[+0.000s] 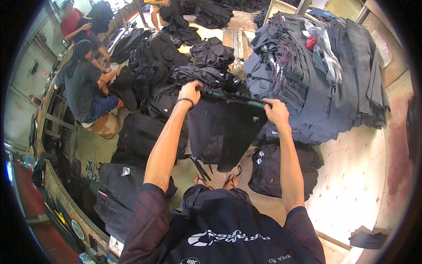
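Note:
A pair of black trousers [205, 127] hangs stretched out in front of me, its waistband edge drawn taut at a slant. My left hand [190, 93] is closed on one end of that band, a dark bracelet round the wrist. At the other end, slightly lower, the fingers of my right hand [277, 112] are wrapped over the band. The cloth drops toward my feet, with dark cords below it. Behind it lies a heap of crumpled black garments [160, 50].
A tall stack of dark grey trousers [303, 83] rises at the right. Folded black garment piles [285, 169] flank me, one more pile [118, 191] at lower left. A seated co-worker [83, 83] handles dark cloth at left; others are farther back. A wooden board [351, 176] lies right.

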The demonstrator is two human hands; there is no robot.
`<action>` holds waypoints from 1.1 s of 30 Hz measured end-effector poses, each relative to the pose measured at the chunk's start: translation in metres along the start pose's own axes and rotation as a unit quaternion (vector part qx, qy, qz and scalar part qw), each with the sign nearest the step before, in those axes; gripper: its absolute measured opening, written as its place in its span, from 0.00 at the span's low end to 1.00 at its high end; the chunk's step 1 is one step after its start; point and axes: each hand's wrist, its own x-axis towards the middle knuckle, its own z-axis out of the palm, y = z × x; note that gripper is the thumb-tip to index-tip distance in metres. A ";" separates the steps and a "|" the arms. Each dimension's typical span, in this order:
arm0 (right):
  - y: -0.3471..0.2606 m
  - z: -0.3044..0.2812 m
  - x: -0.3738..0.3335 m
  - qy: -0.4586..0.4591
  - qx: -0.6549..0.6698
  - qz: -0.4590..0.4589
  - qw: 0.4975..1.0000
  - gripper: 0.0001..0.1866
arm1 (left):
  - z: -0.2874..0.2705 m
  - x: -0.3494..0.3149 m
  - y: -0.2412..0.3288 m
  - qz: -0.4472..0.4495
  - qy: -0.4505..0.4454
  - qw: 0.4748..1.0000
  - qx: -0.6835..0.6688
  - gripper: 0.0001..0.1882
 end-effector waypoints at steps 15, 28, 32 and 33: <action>0.093 0.130 -0.161 -0.124 -0.060 -0.061 0.989 0.30 | 0.107 -0.176 -0.048 0.059 -0.023 0.998 -0.029 0.21; 0.040 0.077 0.072 -0.015 -0.505 -0.689 0.520 0.10 | -0.024 -0.015 -0.018 -0.045 -0.328 0.924 0.192 0.26; -0.038 -0.025 0.106 0.068 0.028 -0.205 0.976 0.16 | -0.117 -0.001 0.065 0.185 0.159 0.969 0.024 0.23; -0.038 0.008 0.078 0.082 0.011 -0.220 0.972 0.17 | -0.073 -0.023 0.064 0.154 0.118 0.974 0.119 0.20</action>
